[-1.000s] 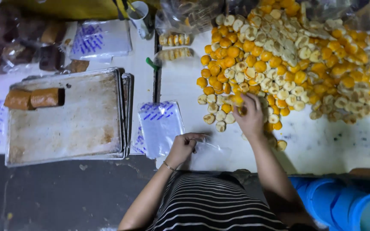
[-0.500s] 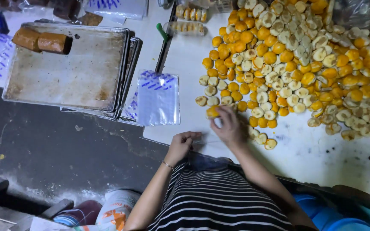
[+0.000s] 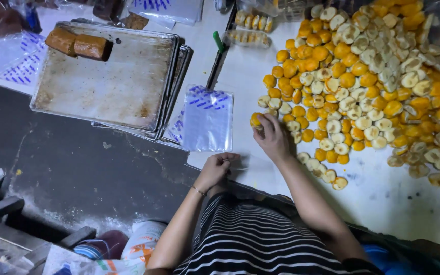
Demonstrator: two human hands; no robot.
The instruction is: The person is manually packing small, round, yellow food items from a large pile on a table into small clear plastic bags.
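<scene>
White table [image 3: 383,203], heap of orange and pale pastries [image 3: 373,86], stacked metal trays [image 3: 113,86], clear plastic bags [image 3: 207,119]

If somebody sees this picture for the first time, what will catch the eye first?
A big heap of orange and pale biscuits covers the white table at the right. The right hand picks one at the heap's edge; the left hand rests at the table's edge. At the left, brown cakes sit on stacked metal trays.

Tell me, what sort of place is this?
Probably a small bakery's packing table: a heap of small orange and pale pastries, stacked metal baking trays, and clear plastic bags beside the right hand.
</scene>
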